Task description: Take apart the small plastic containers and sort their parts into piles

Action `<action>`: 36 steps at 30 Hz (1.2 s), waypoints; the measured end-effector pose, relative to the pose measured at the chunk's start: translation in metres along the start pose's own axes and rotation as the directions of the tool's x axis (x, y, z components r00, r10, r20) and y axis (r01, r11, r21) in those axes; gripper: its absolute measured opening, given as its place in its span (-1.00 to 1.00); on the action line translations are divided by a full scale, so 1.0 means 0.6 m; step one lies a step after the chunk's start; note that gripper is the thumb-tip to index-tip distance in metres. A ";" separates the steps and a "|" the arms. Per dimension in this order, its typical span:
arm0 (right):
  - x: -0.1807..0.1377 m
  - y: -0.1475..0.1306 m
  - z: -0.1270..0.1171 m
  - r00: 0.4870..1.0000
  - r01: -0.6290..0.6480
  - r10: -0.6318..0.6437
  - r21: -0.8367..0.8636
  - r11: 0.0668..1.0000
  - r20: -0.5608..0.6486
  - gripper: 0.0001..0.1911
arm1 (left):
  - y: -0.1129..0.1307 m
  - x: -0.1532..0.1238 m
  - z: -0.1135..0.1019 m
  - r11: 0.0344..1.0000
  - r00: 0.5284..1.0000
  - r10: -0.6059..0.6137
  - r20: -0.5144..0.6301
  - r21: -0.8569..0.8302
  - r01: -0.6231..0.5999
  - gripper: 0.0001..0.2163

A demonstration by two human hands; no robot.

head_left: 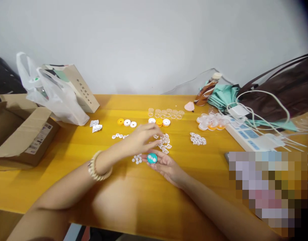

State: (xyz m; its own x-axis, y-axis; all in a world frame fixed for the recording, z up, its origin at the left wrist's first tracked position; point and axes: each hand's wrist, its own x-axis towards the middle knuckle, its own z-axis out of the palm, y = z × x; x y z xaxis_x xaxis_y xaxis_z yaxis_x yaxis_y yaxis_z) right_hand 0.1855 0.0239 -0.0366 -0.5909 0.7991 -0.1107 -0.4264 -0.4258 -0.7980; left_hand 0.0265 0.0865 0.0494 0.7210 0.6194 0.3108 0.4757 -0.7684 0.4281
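Resting unclamped on half-open right hand [166,165] fingers, mid-table: teal cap [149,160], white discs [152,157] inside. Left hand [141,139] fingertips pinched above, contents indiscernible. Risk judged: cap tipped by left-hand nudge, discs lost among white rings [164,142].

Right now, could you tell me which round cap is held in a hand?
The teal cap, resting in the right hand; the orange and white caps lie farther back on the table.
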 end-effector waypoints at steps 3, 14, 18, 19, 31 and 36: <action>0.004 0.007 -0.003 1.000 0.027 -0.028 -0.028 0.999 -0.005 -0.53 | 0.019 -0.067 0.001 0.999 0.994 0.003 0.111 -0.045 0.002 -0.86; 0.002 0.014 -0.001 0.997 0.025 -0.005 -0.273 0.962 0.073 -0.59 | 0.007 -0.104 0.041 0.989 0.985 -0.145 0.098 -0.013 0.147 -0.87; 0.002 0.015 0.001 0.999 0.033 -0.023 -0.302 0.953 0.038 -0.60 | 0.013 -0.106 0.046 0.983 0.987 -0.131 0.097 0.141 0.117 -0.84; 0.002 0.015 0.001 0.999 0.033 -0.025 -0.303 0.952 0.030 -0.60 | 0.013 -0.106 0.046 0.980 0.989 -0.114 0.091 0.177 0.096 -0.83; 0.001 0.011 -0.006 1.000 0.006 -0.007 -0.268 0.963 -0.002 -0.57 | -0.038 -0.148 0.037 0.937 0.974 0.196 -0.113 0.316 -0.152 -0.87; 0.000 0.005 -0.003 1.000 -0.011 0.006 -0.283 0.959 -0.017 -0.57 | -0.077 -0.169 0.043 0.946 0.978 0.151 -0.141 0.309 -0.102 -0.90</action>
State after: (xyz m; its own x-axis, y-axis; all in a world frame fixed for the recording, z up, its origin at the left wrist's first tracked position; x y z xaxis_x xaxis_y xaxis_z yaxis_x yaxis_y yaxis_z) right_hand 0.1854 0.0230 -0.0400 -0.5816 0.8037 -0.1259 -0.2090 -0.2972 -0.9317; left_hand -0.0555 0.0549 -0.0235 0.7064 0.5124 0.4883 0.5322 -0.8393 0.1110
